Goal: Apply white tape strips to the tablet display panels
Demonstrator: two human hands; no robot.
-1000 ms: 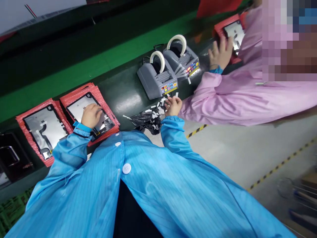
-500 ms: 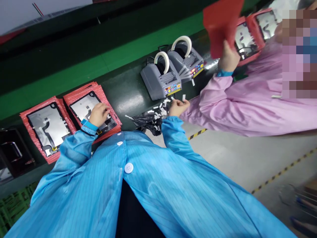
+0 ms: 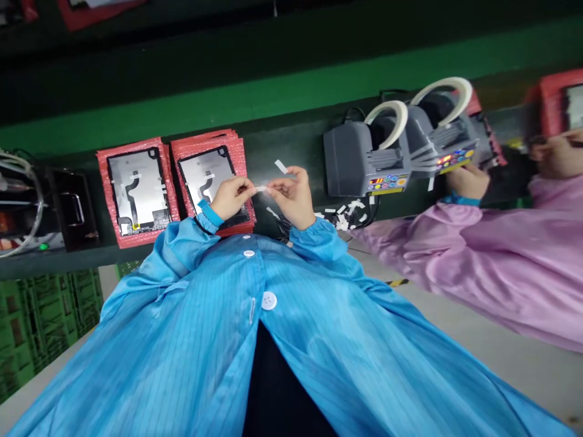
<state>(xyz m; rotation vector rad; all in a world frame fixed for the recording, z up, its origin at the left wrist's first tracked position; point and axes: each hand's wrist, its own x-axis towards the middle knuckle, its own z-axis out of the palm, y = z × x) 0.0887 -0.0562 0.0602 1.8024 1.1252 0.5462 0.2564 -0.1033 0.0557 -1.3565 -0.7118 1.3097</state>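
My left hand (image 3: pixel 233 198) and my right hand (image 3: pixel 295 199) meet above the bench edge, pinching a short white strip of tape (image 3: pixel 261 189) between their fingertips. A second piece of tape (image 3: pixel 281 166) sticks up from a raised finger of my right hand. Just behind my left hand lies a flat device panel (image 3: pixel 194 170), silver with a black border, on a stack of red bubble-wrap sheets (image 3: pixel 241 159). My left hand and sleeve cover part of that panel. Left of it, a similar panel (image 3: pixel 146 197) with a dark ribbon cable rests on another red stack.
Two grey tape dispensers (image 3: pixel 348 159) (image 3: pixel 421 136) with white rolls stand to the right. Tape scraps (image 3: pixel 350 213) lie on black plastic below them. A co-worker's hand (image 3: pixel 469 182) is at the farther dispenser. Green crates (image 3: pixel 54 315) stand at lower left.
My right hand has come left from the tape scraps to meet my left hand, which has lifted off the panel. The view has turned; the co-worker's hand has moved to the dispenser.
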